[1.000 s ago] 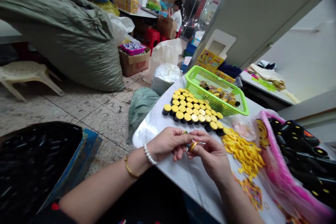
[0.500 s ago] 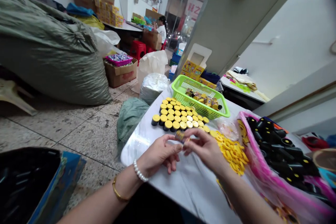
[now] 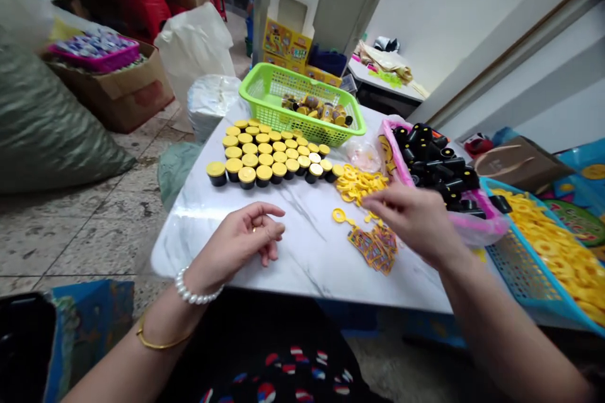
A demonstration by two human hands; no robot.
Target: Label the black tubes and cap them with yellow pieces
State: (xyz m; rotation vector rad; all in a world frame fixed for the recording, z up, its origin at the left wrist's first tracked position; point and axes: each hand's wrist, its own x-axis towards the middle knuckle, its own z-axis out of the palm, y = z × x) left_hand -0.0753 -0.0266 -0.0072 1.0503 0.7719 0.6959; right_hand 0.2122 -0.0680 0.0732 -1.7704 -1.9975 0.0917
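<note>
My left hand [image 3: 248,234] hovers over the near part of the white marbled table [image 3: 293,264], fingers loosely curled and apart, with nothing visible in them. My right hand [image 3: 418,217] is over the right side, thumb and fingers pinched together at the edge of a pile of yellow plastic ring pieces [image 3: 359,184]. What the pinch holds, if anything, is hidden. Below it lies a fanned stack of printed stickers [image 3: 373,248], with a single yellow ring piece [image 3: 338,215] beside it. Black tubs with yellow lids [image 3: 265,173] stand upright in rows behind my left hand.
A green basket [image 3: 302,129] with labelled tubs stands at the back. Right of the pile sit a pink-edged bag of black parts [image 3: 437,167] and a blue basket [image 3: 529,277] of yellow pieces. A cardboard box [image 3: 123,97] is on the floor at left.
My hands have moved apart; my right hand went right to the yellow pieces. The small printed piece between my fingers is no longer visible there. The view has turned down and right.
</note>
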